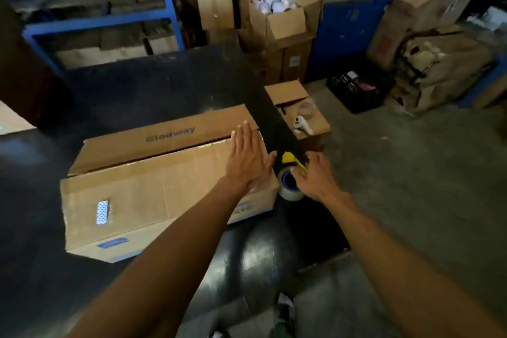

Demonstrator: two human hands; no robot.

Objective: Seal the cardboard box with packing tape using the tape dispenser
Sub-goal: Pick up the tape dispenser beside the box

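A long cardboard box (153,173) printed "Glodway" lies on a black table (153,85), its two top flaps folded down with a dark seam between them. My left hand (248,159) rests flat, fingers spread, on the near flap at the box's right end. Just off that end, my right hand (315,175) grips the tape dispenser (289,173), which has a yellow frame and a clear tape roll on a blue core. The dispenser sits at the box's right edge, near the table's side.
A smaller open box (299,110) with a tape roll and a white handheld device stands on the floor beyond the table's right edge. A black crate (356,88), stacked cartons and blue shelving (101,22) fill the background. Grey concrete floor lies to the right.
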